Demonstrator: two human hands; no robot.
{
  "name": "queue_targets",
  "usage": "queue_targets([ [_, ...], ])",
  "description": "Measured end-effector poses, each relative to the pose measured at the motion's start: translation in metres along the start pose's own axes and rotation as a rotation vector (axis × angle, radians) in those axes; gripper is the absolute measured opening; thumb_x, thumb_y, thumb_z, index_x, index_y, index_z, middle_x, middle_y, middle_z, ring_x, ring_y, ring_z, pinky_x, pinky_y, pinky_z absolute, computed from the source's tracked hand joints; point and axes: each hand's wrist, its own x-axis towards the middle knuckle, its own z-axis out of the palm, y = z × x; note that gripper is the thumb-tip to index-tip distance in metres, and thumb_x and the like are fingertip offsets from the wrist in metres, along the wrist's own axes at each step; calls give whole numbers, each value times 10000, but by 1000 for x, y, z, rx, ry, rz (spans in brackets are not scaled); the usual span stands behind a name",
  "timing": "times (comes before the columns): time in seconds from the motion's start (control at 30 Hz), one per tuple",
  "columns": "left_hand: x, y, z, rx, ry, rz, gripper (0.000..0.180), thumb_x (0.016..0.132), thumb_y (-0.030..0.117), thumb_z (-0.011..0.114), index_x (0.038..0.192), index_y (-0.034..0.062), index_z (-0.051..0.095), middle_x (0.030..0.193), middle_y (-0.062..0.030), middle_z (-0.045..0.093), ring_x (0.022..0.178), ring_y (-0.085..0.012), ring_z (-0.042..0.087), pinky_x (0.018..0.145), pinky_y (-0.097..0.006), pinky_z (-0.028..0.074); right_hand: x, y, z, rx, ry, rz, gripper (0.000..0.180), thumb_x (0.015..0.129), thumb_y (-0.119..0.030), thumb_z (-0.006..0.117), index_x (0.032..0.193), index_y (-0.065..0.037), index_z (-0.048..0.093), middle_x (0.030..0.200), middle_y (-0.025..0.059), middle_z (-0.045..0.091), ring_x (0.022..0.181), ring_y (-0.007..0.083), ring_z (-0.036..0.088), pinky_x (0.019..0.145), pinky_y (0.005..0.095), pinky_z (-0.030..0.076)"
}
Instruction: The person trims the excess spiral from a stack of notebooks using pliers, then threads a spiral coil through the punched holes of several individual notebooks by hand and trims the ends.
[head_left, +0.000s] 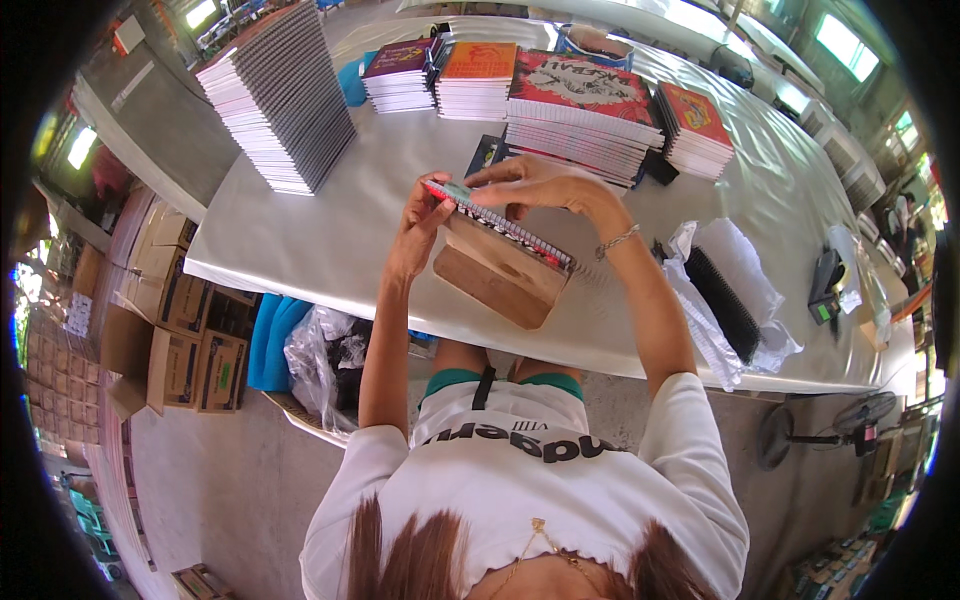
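Observation:
A notebook [500, 228] with a wire spiral along its upper edge stands against a wooden block [500, 275] in front of me. Red, black and white show on its narrow visible strip. My left hand [425, 220] pinches the notebook's left end between thumb and fingers. Over the spiral edge reaches my right hand [545, 187], its index finger and thumb stretched toward the left end and apart. The other right fingers curl beneath. No object is visible in that hand.
Stacked spiral notebooks [580, 100] line the table's far side, with a tall stack [280, 100] at left. Black wire spirals [725, 305] lie on white wrapping at right, near a black tape dispenser [826, 285]. Cartons [190, 330] and a fan [850, 425] stand beyond the table.

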Motion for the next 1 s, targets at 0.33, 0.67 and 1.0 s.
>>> queue_targets([
  [0.33, 7, 1, 6, 21, -22, -40, 485, 940, 115, 608, 1388, 98, 423, 951, 32, 563, 912, -73, 503, 891, -248, 382, 26, 19, -19, -301, 20, 162, 646, 844, -539, 659, 1246, -34, 623, 1015, 57, 664, 740, 122, 623, 692, 263, 536],
  [0.67, -1, 2, -3, 92, 54, -25, 556, 943, 106, 597, 1458, 113, 386, 1000, 21, 569, 984, -86, 521, 950, -263, 385, 44, 35, -14, 169, 107, 127, 679, 803, -609, 658, 1235, -85, 648, 1157, 112, 649, 835, 173, 658, 719, 271, 551],
  [1.0, 11, -18, 13, 209, 101, 118, 280, 927, 165, 641, 1169, 34, 589, 990, -2, 602, 941, -83, 531, 871, -253, 422, 12, 135, -22, -351, 297, -25, 625, 841, -563, 631, 1242, -84, 636, 1171, 114, 669, 946, 267, 661, 810, 337, 538],
])
